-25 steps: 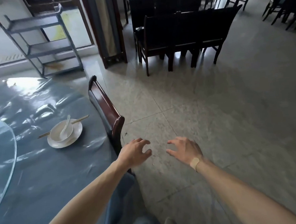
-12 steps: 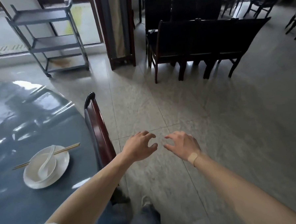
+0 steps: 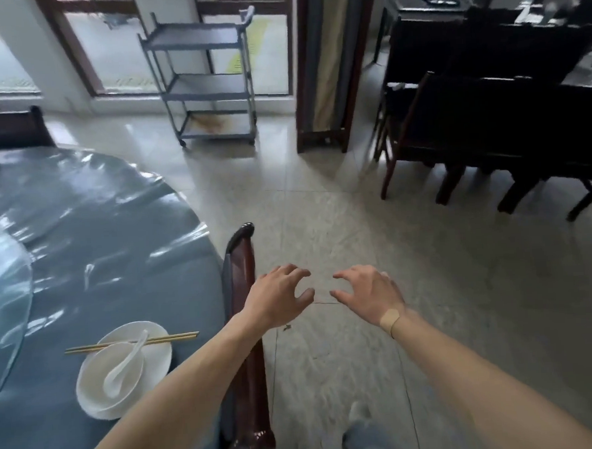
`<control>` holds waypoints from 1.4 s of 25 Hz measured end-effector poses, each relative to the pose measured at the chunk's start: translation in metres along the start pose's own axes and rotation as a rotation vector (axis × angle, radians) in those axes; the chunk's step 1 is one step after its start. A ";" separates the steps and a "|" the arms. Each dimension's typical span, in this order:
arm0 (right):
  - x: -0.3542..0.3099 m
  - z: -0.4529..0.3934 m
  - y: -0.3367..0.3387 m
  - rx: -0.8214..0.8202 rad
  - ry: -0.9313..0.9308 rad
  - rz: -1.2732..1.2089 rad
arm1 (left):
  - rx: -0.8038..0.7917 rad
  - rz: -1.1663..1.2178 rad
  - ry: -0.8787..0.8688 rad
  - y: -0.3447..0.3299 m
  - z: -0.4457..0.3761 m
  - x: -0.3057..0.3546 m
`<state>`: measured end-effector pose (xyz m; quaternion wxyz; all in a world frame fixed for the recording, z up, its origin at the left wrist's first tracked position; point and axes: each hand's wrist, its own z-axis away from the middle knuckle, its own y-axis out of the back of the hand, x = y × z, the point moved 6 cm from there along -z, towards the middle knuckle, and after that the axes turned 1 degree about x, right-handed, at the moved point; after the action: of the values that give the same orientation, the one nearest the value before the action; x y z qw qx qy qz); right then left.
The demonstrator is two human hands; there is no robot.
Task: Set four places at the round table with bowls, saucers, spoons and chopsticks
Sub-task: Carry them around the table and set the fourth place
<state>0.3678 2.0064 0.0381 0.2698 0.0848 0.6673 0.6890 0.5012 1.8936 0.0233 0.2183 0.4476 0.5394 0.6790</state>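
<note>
both hands empty, fingers spread and curled over the floor, left hand (image 3: 278,299) / right hand (image 3: 368,294) | one finished setting sits at 8 o'clock on the worktop (image 3: 93,235): bowl (image 3: 102,375) + spoon (image 3: 125,365) on saucer (image 3: 157,351) | chopsticks (image 3: 131,343) lie 3-to-9 | left hand's closer, guessing more dishes get fetched next

Glossy plastic sheet (image 3: 93,241) covers the table; glazed white bowl (image 3: 100,372); lacquered wooden chair (image 3: 242,261).

Grey 3-shelf cart (image 3: 208,88) by the windows, dark chairs (image 3: 489,138) at right — red-brown chair back (image 3: 245,330) near.
</note>
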 end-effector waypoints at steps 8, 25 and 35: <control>-0.097 -0.146 -0.016 -0.113 0.454 -0.038 | 0.224 0.005 0.441 0.034 -0.008 -0.112; -0.281 -0.179 -0.076 -0.422 1.266 0.025 | 0.664 0.080 1.417 0.054 0.160 -0.137; -0.370 -0.150 -0.136 -0.512 1.404 0.121 | 0.862 0.231 1.765 0.010 0.269 -0.159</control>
<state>0.6421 1.6912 -0.0171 -0.2465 -0.4038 0.4954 0.7285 0.8101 1.9113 -0.0222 -0.5115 -0.1282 0.6627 0.5318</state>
